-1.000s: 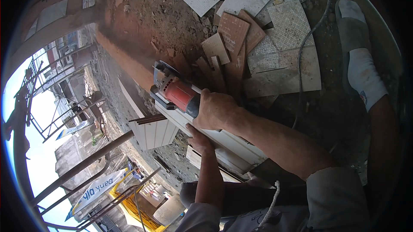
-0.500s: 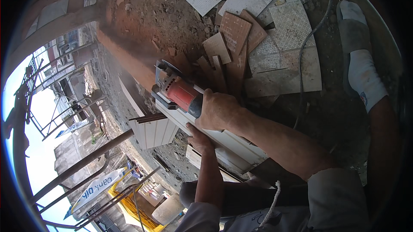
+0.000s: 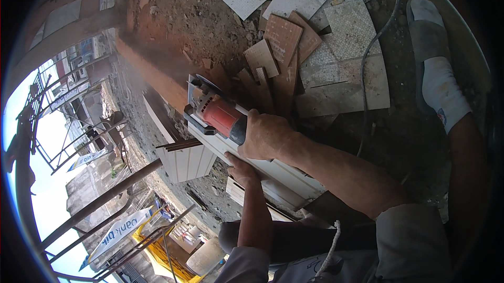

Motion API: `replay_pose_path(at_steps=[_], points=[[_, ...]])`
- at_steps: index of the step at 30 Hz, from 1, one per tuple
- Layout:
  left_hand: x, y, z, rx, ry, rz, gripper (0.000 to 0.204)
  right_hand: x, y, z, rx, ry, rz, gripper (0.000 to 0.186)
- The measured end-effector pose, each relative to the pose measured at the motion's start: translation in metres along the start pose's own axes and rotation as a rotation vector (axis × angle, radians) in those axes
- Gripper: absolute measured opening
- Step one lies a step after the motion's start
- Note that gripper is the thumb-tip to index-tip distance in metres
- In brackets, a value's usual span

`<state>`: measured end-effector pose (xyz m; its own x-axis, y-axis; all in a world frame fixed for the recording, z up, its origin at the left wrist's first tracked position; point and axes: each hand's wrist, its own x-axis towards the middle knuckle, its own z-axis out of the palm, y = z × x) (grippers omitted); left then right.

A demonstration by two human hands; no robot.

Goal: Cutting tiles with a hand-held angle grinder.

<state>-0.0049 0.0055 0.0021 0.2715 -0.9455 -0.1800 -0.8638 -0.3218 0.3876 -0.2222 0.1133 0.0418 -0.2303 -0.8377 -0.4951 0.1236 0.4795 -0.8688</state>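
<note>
My right hand (image 3: 268, 135) is wrapped round the rear of a red and black tile cutter (image 3: 223, 117). The cutter sits on a long white tile (image 3: 279, 178) with thin stripes, near its far end. Its blade is mostly hidden by the guard, and reddish dust streams away to the far left. Nearer to me, my left hand (image 3: 243, 172) grips the left edge of the tile, its lower fingers out of sight. Left of that tile, a stack of white striped tiles (image 3: 188, 161) stands close by.
Broken brown tiles (image 3: 283, 39) and white textured tiles (image 3: 346, 31) lie beyond the cutter. A dark cable (image 3: 364, 94) runs over the ground at right, beside my sandalled foot (image 3: 433, 47). Metal bars (image 3: 105, 201) and a yellow tarp (image 3: 157, 254) are at left.
The view has shifted slightly, so the ground and loose tiles sit a little further left. Both hands keep their hold, and the cutter stays near the tile's far end with dust still flying.
</note>
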Motion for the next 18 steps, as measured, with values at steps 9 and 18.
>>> replay_pose_path(at_steps=[9, 18], points=[[0.0016, 0.0017, -0.0009, 0.030, 0.013, -0.023, 0.104, -0.0018, 0.0007, 0.0020, -0.017, 0.013, -0.002, 0.065], [-0.0024, 0.0043, -0.0012, 0.043, 0.003, -0.030, 0.104, -0.0047, 0.0021, 0.0013, -0.018, 0.001, 0.018, 0.065]])
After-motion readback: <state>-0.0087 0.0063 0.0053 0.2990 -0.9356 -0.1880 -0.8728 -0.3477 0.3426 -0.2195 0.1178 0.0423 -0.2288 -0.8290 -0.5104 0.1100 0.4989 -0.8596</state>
